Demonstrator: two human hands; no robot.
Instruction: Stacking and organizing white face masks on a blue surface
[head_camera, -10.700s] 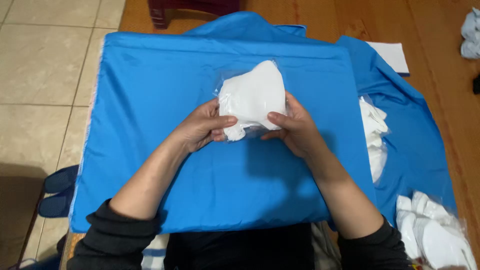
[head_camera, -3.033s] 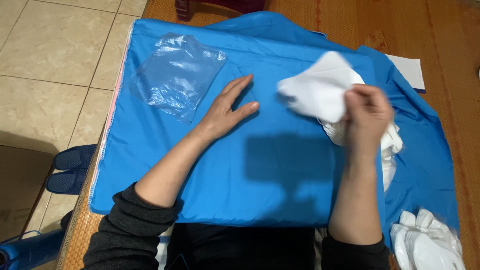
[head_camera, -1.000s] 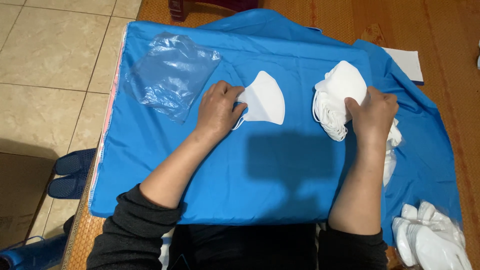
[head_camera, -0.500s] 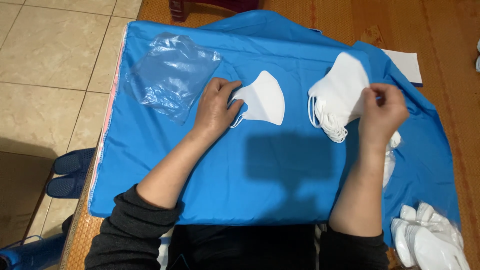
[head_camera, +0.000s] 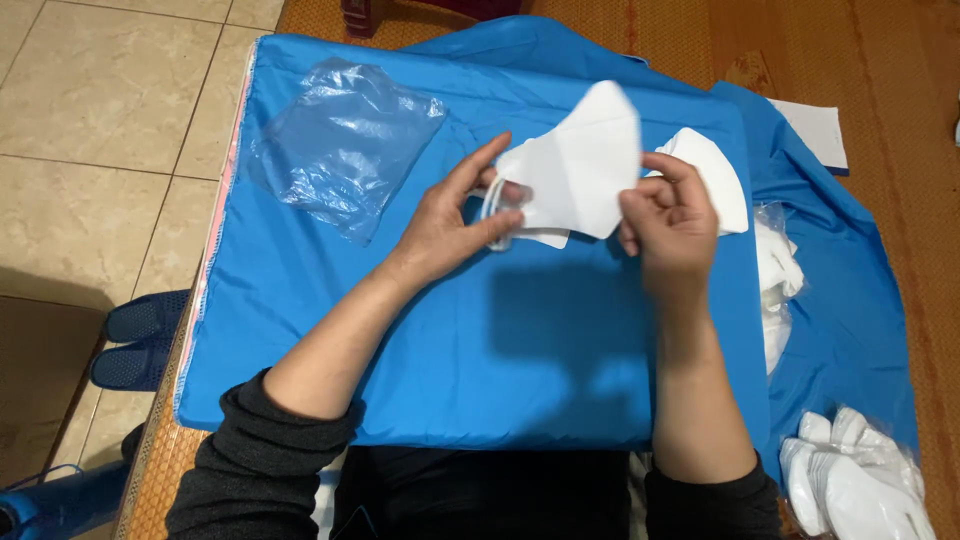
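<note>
Both hands pinch a white folded mask (head_camera: 585, 160) just above the blue-covered worktop (head_camera: 520, 360), left hand (head_camera: 450, 220) at its ear-loop end, right hand (head_camera: 672, 225) at the other edge, likely mid-sorting; setting it down flat probably needs an even lowering

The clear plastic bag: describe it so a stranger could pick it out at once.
Start from the blue cloth covering the work surface. Near its far left corner, beyond the left hand, lies the clear plastic bag, flat, crinkled and glossy. It is see-through, unlike the opaque white masks nearby.
</note>
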